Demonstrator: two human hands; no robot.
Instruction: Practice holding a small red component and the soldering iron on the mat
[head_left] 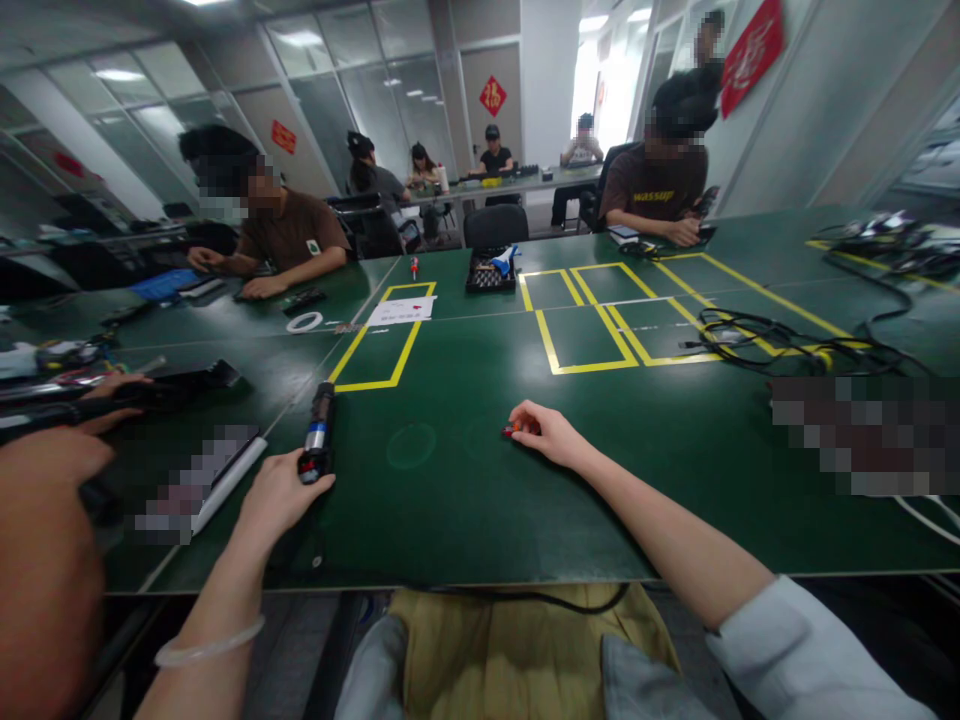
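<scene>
My left hand (pixel 279 503) is closed around the lower end of a black cylindrical tool (pixel 321 425) with a silver and blue band. Its far end points away from me, close to a yellow tape outline; the exact kind of tool does not show. Farther right, my right hand (pixel 546 436) hovers at or just over the green table (pixel 450 520), thumb and fingers pinched on a small red piece (pixel 508 432). Most of that piece is hidden by the fingers. Two faint round marks show on the tabletop between my hands.
Yellow tape rectangles (pixel 592 370) mark the table. A white paper (pixel 403 310) and black tray (pixel 491 270) stand farther back. Coiled black cables (pixel 750 335) lie right. A co-worker's arm (pixel 52 500) and blurred-out flat object (pixel 202 480) are left; other people sit opposite.
</scene>
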